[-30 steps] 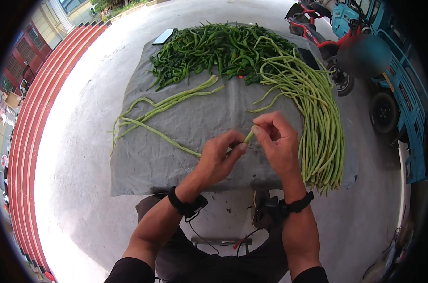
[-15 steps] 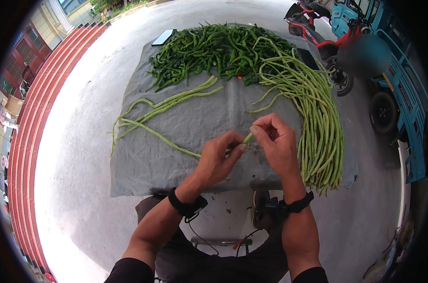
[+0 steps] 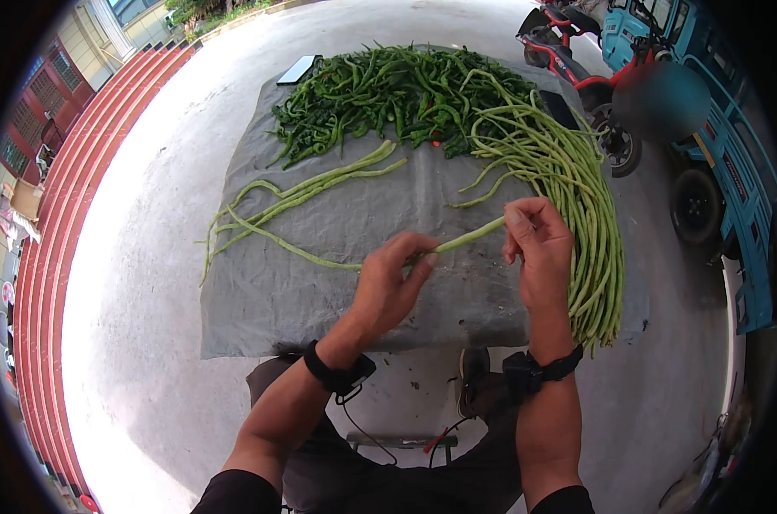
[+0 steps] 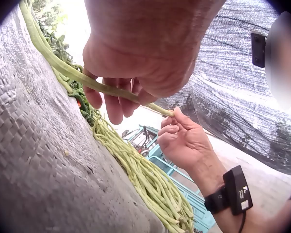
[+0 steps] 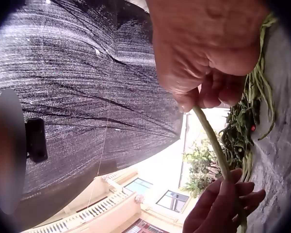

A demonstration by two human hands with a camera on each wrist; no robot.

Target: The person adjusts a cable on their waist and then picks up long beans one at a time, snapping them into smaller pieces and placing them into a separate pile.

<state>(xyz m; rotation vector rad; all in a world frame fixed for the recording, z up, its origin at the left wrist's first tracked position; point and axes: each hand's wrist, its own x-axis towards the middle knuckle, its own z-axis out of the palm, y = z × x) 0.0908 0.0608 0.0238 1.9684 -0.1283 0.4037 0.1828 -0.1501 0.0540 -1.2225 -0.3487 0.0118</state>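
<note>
One long green bean stretches between the two hands above a grey woven sheet. My left hand pinches it partway along, thumb against fingers, and its tail trails left over the sheet. At its other end, thumb and fingertips of my right hand grip the tip, which shows in the left wrist view on the bean. Several more long beans lie at the left of the sheet. A thick bundle of long beans is just right of my right hand.
Green peppers are heaped along the far side of the sheet. A phone lies at the far left corner and a dark flat object by the bundle. Beyond stand a blue three-wheeler and, to the left, red steps.
My right hand has moved right, away from the left hand, still gripping the bean's end. A longer stretch of bean now shows between the hands. The left hand has barely moved.
</note>
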